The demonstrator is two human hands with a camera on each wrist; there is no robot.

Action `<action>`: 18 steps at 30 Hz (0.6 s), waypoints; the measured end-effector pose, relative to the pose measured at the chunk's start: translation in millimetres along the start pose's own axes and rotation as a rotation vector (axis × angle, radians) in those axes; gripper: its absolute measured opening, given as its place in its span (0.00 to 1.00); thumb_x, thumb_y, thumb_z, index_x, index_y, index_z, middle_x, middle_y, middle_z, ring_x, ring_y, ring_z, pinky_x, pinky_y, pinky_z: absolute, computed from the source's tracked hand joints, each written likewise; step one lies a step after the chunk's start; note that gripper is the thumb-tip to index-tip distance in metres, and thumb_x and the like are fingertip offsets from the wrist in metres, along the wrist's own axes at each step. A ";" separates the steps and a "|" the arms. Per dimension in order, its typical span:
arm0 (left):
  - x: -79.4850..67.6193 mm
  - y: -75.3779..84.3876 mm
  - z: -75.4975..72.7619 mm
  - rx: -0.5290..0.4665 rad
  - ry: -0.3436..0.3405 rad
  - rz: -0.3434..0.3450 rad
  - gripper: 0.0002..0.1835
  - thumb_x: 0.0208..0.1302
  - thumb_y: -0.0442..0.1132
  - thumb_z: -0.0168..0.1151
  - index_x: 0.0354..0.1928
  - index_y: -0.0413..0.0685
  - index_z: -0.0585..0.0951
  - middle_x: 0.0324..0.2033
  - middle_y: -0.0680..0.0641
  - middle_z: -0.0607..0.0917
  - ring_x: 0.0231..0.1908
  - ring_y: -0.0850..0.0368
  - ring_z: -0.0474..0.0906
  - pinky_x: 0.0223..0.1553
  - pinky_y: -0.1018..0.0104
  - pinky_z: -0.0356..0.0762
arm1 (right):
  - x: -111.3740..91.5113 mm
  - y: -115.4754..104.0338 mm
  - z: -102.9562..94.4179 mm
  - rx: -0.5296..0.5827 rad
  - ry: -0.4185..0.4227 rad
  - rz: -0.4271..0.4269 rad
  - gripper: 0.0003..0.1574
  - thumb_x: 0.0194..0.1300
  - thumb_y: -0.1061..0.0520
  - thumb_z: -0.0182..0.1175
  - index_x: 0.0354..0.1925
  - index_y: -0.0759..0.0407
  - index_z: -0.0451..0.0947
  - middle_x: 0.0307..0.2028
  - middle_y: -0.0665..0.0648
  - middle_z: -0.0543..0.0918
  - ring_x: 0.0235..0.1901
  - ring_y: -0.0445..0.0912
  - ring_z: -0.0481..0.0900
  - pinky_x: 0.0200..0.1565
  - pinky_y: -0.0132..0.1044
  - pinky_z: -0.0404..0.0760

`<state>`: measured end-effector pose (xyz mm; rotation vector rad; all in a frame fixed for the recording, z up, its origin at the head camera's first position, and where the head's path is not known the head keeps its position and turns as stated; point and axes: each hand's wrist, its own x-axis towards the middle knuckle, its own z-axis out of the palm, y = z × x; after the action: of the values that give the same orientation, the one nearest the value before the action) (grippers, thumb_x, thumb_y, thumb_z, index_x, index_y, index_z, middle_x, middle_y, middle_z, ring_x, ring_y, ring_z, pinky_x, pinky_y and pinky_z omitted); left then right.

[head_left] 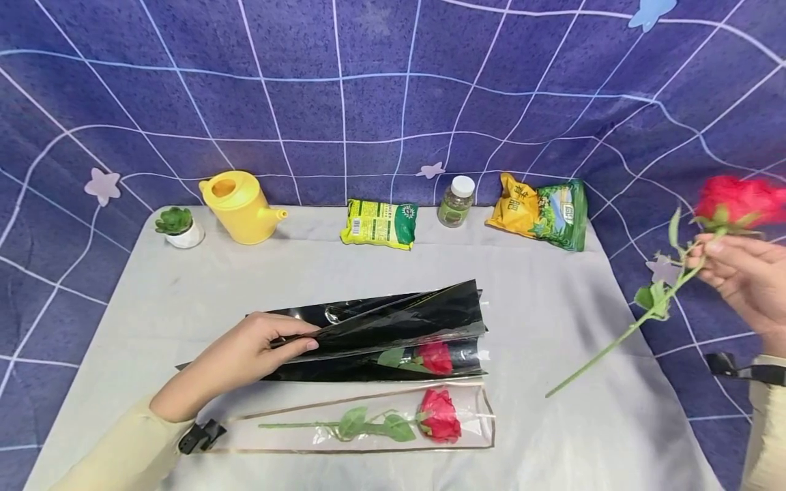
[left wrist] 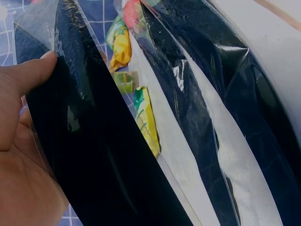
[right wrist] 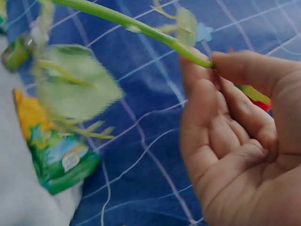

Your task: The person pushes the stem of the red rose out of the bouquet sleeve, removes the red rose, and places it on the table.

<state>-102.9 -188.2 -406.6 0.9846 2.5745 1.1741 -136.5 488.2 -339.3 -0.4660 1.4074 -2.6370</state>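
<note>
My left hand [head_left: 236,351] pinches the edge of a black flower sleeve [head_left: 411,317] between thumb and fingers, lifting it off the table. In the left wrist view that black sleeve [left wrist: 89,141] has a see-through edge. Off to the right, my right hand [head_left: 746,273] pinches the green stem of a red rose [head_left: 739,201] just under its bloom; the bare stem end points down toward the table. Beneath the lifted sleeve, another red rose [head_left: 434,357] lies in a black sleeve. Nearest me is a clear sleeve [head_left: 295,450] with a rose inside.
Along the back of the white table [head_left: 540,436] stand a small potted plant [head_left: 178,228], a yellow watering can [head_left: 239,208], a yellow-green packet [head_left: 379,224], a white-capped jar [head_left: 457,202], an orange packet [head_left: 512,210] and a green packet [head_left: 561,213]. A blue gridded cloth [head_left: 368,102] hangs behind.
</note>
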 end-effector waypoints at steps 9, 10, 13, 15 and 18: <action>2.9 0.4 2.5 0.013 0.009 0.028 0.11 0.63 0.44 0.62 0.47 0.63 0.83 0.41 0.65 0.82 0.39 0.68 0.79 0.38 0.68 0.76 | 15.6 32.8 5.9 -0.841 0.054 0.439 0.12 0.66 0.70 0.52 0.47 0.75 0.76 0.38 0.63 0.84 0.35 0.48 0.84 0.36 0.39 0.80; 3.1 0.6 2.7 0.012 0.005 0.025 0.11 0.63 0.44 0.62 0.47 0.63 0.83 0.41 0.65 0.82 0.39 0.67 0.79 0.38 0.68 0.76 | 18.7 38.3 3.9 -0.906 0.039 0.477 0.13 0.66 0.68 0.54 0.47 0.76 0.75 0.38 0.62 0.84 0.35 0.48 0.83 0.36 0.39 0.80; 4.2 1.8 3.3 0.008 -0.012 0.015 0.11 0.63 0.45 0.61 0.48 0.62 0.83 0.41 0.64 0.82 0.40 0.67 0.78 0.38 0.68 0.76 | 26.0 52.6 -1.9 -1.012 0.018 0.560 0.17 0.67 0.63 0.56 0.48 0.78 0.74 0.37 0.63 0.84 0.35 0.46 0.83 0.36 0.40 0.80; 4.6 2.9 3.4 0.010 -0.018 0.006 0.12 0.63 0.46 0.61 0.48 0.62 0.83 0.42 0.64 0.82 0.40 0.68 0.78 0.39 0.68 0.76 | 30.0 61.9 -5.2 -1.090 0.008 0.604 0.21 0.67 0.58 0.57 0.48 0.77 0.75 0.36 0.61 0.85 0.34 0.44 0.83 0.35 0.38 0.80; 5.1 3.9 3.5 0.011 -0.012 0.004 0.12 0.63 0.45 0.62 0.48 0.62 0.83 0.42 0.65 0.82 0.40 0.68 0.78 0.38 0.68 0.76 | 35.7 77.0 -8.8 -1.171 0.012 0.670 0.24 0.64 0.53 0.60 0.48 0.74 0.77 0.35 0.60 0.85 0.35 0.45 0.83 0.37 0.39 0.80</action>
<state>-103.5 -181.0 -405.5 0.9964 2.5738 1.1518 -176.3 443.2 -399.9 -0.0079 2.4284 -1.1304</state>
